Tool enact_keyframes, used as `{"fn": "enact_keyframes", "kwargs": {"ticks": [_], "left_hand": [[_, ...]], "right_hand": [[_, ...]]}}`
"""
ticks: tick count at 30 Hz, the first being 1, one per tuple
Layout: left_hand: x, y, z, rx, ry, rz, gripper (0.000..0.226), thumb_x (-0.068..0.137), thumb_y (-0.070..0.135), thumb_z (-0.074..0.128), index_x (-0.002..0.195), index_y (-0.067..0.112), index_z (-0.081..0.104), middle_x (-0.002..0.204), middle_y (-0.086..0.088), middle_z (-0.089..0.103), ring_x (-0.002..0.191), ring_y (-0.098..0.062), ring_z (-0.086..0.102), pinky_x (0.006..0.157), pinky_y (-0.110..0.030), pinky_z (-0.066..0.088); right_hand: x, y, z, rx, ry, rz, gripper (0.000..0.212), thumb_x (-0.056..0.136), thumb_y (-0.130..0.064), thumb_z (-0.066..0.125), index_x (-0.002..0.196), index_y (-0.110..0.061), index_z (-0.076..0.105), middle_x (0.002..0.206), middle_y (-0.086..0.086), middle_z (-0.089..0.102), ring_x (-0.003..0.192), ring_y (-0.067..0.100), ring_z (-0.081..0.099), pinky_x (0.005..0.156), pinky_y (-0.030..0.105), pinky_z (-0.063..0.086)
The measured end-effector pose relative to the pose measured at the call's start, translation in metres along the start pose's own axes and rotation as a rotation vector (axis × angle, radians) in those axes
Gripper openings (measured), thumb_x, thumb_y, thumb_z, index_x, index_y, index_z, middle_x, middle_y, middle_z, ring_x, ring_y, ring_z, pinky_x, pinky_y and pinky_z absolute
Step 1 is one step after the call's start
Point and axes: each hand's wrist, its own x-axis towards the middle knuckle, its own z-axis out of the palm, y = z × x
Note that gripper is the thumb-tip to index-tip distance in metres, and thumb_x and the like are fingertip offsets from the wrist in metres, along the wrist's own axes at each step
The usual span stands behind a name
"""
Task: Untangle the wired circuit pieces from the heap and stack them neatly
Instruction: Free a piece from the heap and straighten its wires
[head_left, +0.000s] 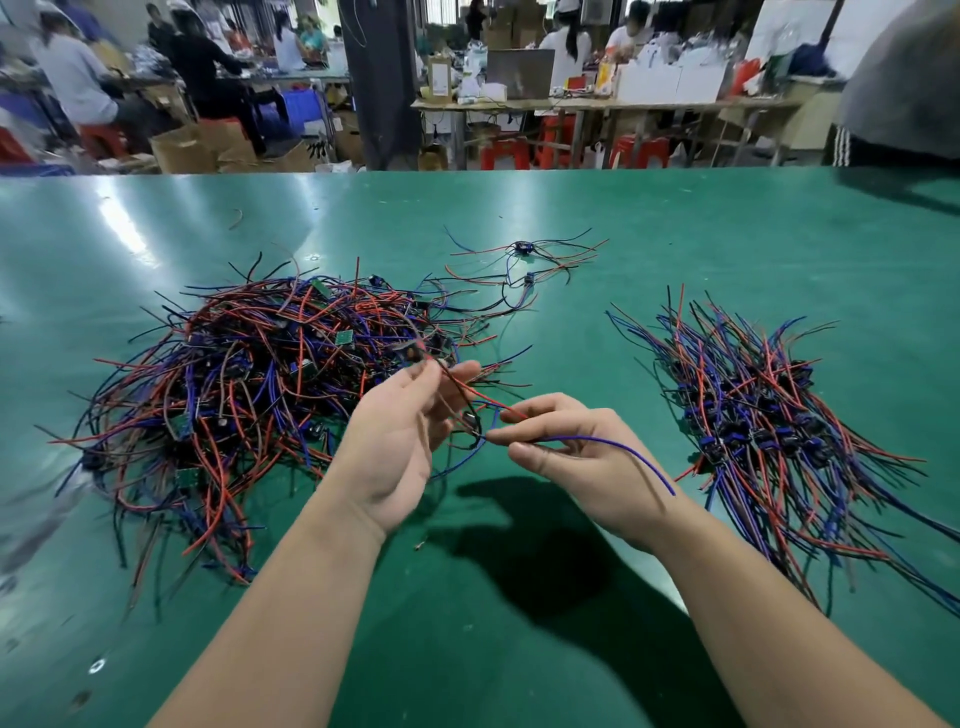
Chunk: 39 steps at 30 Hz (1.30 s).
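centrally, between heap (260, 374) and stack (769, 431), left hand (400, 441) and right hand (571, 454) pinch one wired piece (485, 401).

A green bench (727, 218) fills the lower frame. Beyond its far edge, red stools (506, 153) stand at upper centre. Cardboard boxes (187, 150) sit left of a dark pillar (384, 78). Seated people (72, 78) work at upper left, and a grey-clad person (904, 78) is at upper right.

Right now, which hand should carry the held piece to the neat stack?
Right. The right hand pinches the blue wire and sits nearer the neat stack; the left hand, pinching the red wire, is beside the heap.
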Motion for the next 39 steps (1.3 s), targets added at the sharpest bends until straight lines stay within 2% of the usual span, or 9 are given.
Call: {"fn": "enact_keyframes", "kwargs": {"ticks": [7, 13, 17, 22, 26, 29, 32, 37, 39], "left_hand": [[0.011, 0.016, -0.025, -0.392, 0.143, 0.026, 0.026, 0.102, 0.031, 0.035, 0.083, 0.024, 0.051, 0.076, 0.014, 0.071, 0.064, -0.002, 0.065, 0.072, -0.025, 0.042], [0.017, 0.001, -0.020, 0.171, 0.313, 0.042, 0.022, 0.103, 0.023, 0.038, 0.084, 0.018, 0.047, 0.076, -0.003, 0.064, 0.051, -0.006, 0.057, 0.054, -0.020, 0.042], [0.012, -0.007, -0.012, 0.542, 0.220, -0.200, 0.043, 0.101, 0.031, 0.041, 0.071, 0.004, 0.055, 0.058, -0.011, 0.056, 0.037, -0.015, 0.046, 0.036, -0.015, 0.035], [-0.007, -0.001, -0.015, 0.983, -0.043, -0.445, 0.045, 0.091, 0.024, 0.047, 0.049, 0.011, 0.055, 0.036, -0.004, 0.048, 0.025, -0.014, 0.035, 0.037, -0.009, 0.027], [-0.014, 0.025, -0.024, 0.427, -0.393, -0.383, 0.044, 0.076, 0.025, 0.065, 0.038, 0.017, 0.043, 0.031, 0.003, 0.027, 0.023, -0.007, 0.022, 0.035, -0.006, 0.019], [-0.019, 0.031, -0.017, 0.013, -0.533, -0.197, 0.034, 0.072, 0.027, 0.071, 0.047, 0.018, 0.049, 0.038, 0.006, 0.032, 0.030, -0.005, 0.029, 0.035, -0.011, 0.023], [-0.018, 0.014, 0.006, 0.199, -0.312, -0.199, 0.026, 0.059, 0.037, 0.080, 0.052, 0.018, 0.064, 0.051, 0.003, 0.056, 0.039, -0.007, 0.044, 0.039, -0.014, 0.033], [-0.024, -0.013, 0.017, 0.276, -0.439, -0.205, 0.032, 0.075, 0.044, 0.071, 0.082, 0.013, 0.076, 0.080, -0.006, 0.073, 0.068, -0.014, 0.067, 0.075, -0.034, 0.057], [-0.026, -0.012, 0.017, 0.220, -0.438, -0.192, 0.024, 0.076, 0.039, 0.067, 0.079, 0.017, 0.077, 0.076, 0.000, 0.072, 0.062, -0.010, 0.066, 0.069, -0.027, 0.058]], "right_hand": [[0.000, -0.008, -0.008, 0.148, 0.022, 0.144, 0.011, 0.090, -0.009, 0.057, 0.086, -0.012, 0.067, 0.085, 0.001, 0.074, 0.073, 0.014, 0.069, 0.065, 0.020, 0.049], [0.003, -0.025, -0.040, 0.788, 0.384, 0.121, 0.011, 0.084, -0.029, 0.050, 0.084, -0.019, 0.055, 0.085, 0.013, 0.073, 0.056, 0.017, 0.065, 0.053, 0.021, 0.052], [0.003, -0.029, -0.050, 0.966, 0.444, 0.062, 0.011, 0.090, -0.026, 0.046, 0.086, -0.019, 0.055, 0.075, 0.008, 0.071, 0.049, 0.009, 0.056, 0.050, 0.017, 0.047], [0.003, -0.032, -0.052, 1.085, 0.475, 0.071, 0.014, 0.094, -0.025, 0.044, 0.089, -0.019, 0.055, 0.066, 0.000, 0.068, 0.040, 0.004, 0.051, 0.046, 0.015, 0.045], [0.001, -0.036, -0.052, 1.160, 0.439, 0.133, 0.010, 0.085, -0.026, 0.049, 0.088, -0.021, 0.058, 0.063, -0.004, 0.063, 0.037, 0.001, 0.045, 0.043, 0.013, 0.043], [-0.001, -0.037, -0.047, 1.155, 0.368, 0.165, 0.012, 0.083, -0.024, 0.051, 0.090, -0.019, 0.060, 0.064, -0.004, 0.063, 0.037, 0.000, 0.044, 0.042, 0.014, 0.043], [-0.002, -0.035, -0.032, 1.126, 0.272, 0.226, 0.012, 0.081, -0.022, 0.053, 0.087, -0.015, 0.061, 0.064, 0.000, 0.065, 0.038, 0.002, 0.049, 0.042, 0.013, 0.044], [0.000, -0.029, -0.014, 0.883, 0.097, 0.292, 0.021, 0.078, -0.020, 0.055, 0.069, -0.015, 0.074, 0.066, 0.008, 0.069, 0.038, 0.005, 0.050, 0.044, 0.014, 0.046], [0.000, -0.026, -0.016, 0.804, 0.103, 0.273, 0.019, 0.077, -0.019, 0.058, 0.070, -0.016, 0.075, 0.068, 0.010, 0.069, 0.038, 0.006, 0.048, 0.046, 0.014, 0.046]]}}
